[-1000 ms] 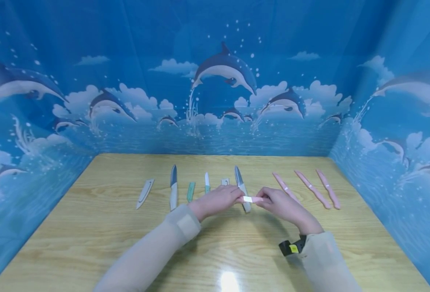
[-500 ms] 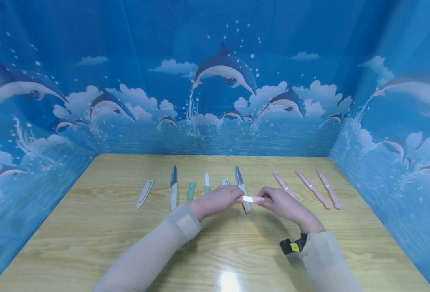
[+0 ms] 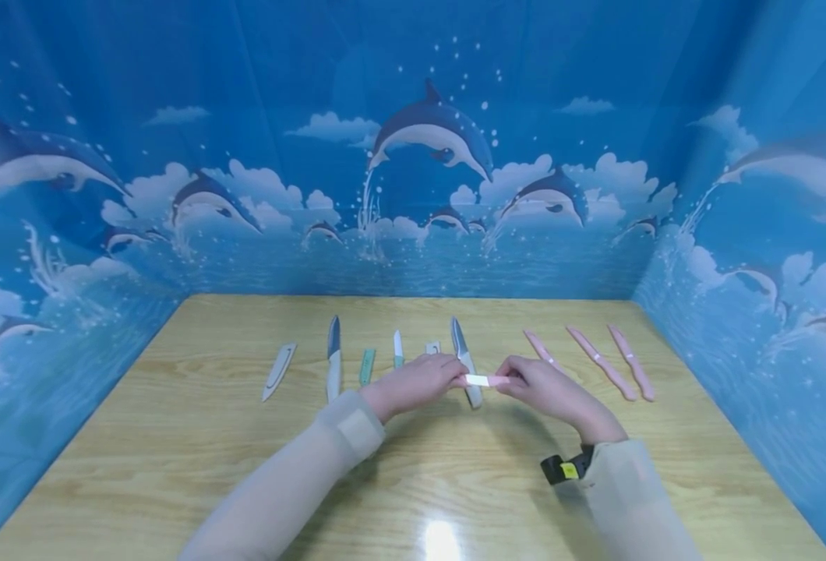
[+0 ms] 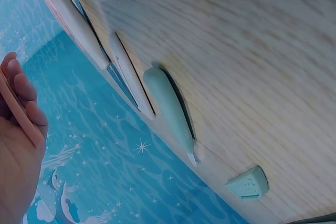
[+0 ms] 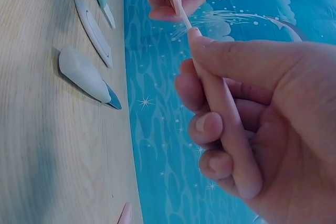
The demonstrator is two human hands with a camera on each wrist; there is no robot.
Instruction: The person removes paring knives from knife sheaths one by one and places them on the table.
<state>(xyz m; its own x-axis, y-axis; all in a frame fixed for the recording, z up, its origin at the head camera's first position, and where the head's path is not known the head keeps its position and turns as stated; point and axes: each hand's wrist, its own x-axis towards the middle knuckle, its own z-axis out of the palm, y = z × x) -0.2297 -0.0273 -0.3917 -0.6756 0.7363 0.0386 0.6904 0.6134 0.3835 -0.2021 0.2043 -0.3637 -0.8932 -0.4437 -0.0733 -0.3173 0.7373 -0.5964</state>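
Left hand (image 3: 416, 383) pinches slim pink sheath (image 4: 19, 109), right hand (image 3: 542, 389) grips rounded pink handle (image 5: 224, 121); I'd hold them aligned, white blade (image 3: 477, 380) untouched.

Smooth matt plastic pink handle (image 5: 223, 106), wood-grained table (image 3: 139, 452) (visibly glossy), shiny metal blade (image 3: 459, 336), cloth backdrop (image 3: 259, 54).

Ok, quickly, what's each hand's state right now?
Left hand: closed, holding a slim pink blade cover.
Right hand: closed around a smooth pink knife handle.
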